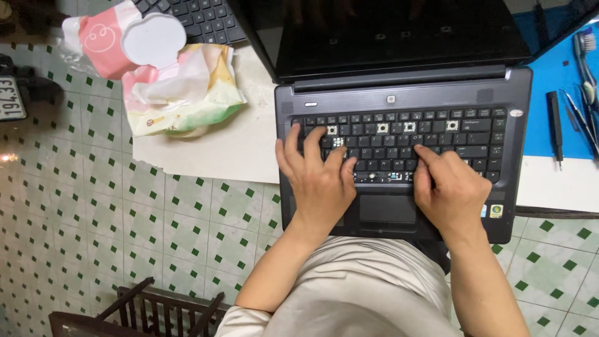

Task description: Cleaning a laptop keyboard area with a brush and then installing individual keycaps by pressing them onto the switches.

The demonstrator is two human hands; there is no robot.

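Both hands are down on the laptop, which sits on the person's lap against the low bench. The left hand spreads open, fingers pressing the left of the keyboard, gripping nothing. The right hand curls loosely, index finger on a key near the middle, also holding nothing. Several keycaps are missing along the upper rows, so light, straight-down pressure looks wise there. Room is tight: a wet-wipe pack lies just left, a screwdriver and toothbrush lie right on the blue mat.
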